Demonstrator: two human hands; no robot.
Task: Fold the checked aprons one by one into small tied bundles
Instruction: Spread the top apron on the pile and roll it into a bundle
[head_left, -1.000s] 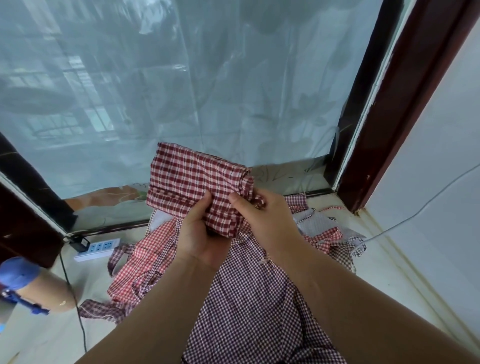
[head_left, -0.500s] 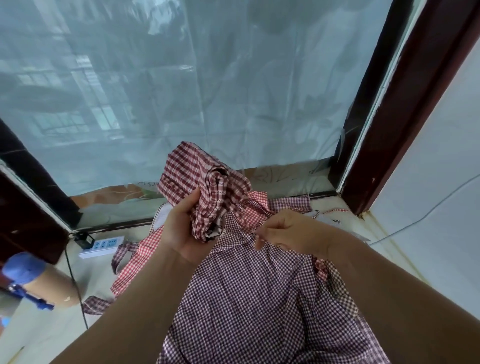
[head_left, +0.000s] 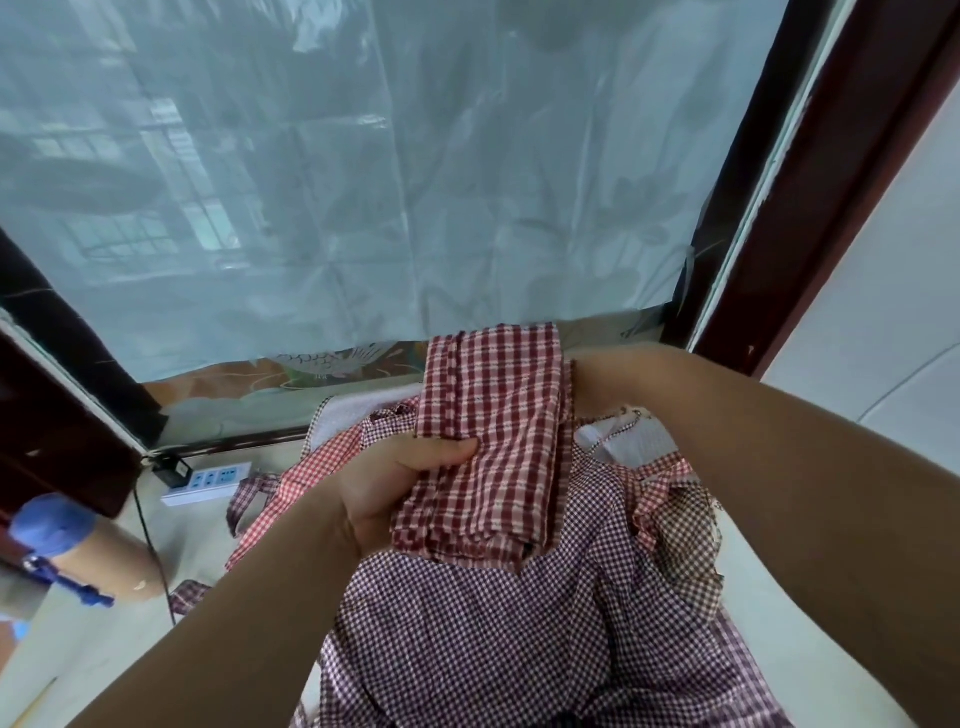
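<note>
Covering the right hand (head_left: 597, 385), the folded apron (head_left: 493, 426) overhangs loose aprons (head_left: 493, 629).

Pale translucent plastic sheet (head_left: 363, 182) covers window, creased; lower edge stops above orange fish-patterned panel (head_left: 332, 364). Dark red-brown wooden frame (head_left: 831, 182) at right; white wall (head_left: 883, 312) beyond, thin pale wire (head_left: 904, 384) crossing it. White power strip (head_left: 208, 480) on pale floor (head_left: 78, 649) at left, black plug (head_left: 174, 467) at its left end, black cable (head_left: 150, 540) trailing nearer. Brown cardboard tube (head_left: 109, 566) with blue cap (head_left: 52, 522) lies beside cable.
</note>
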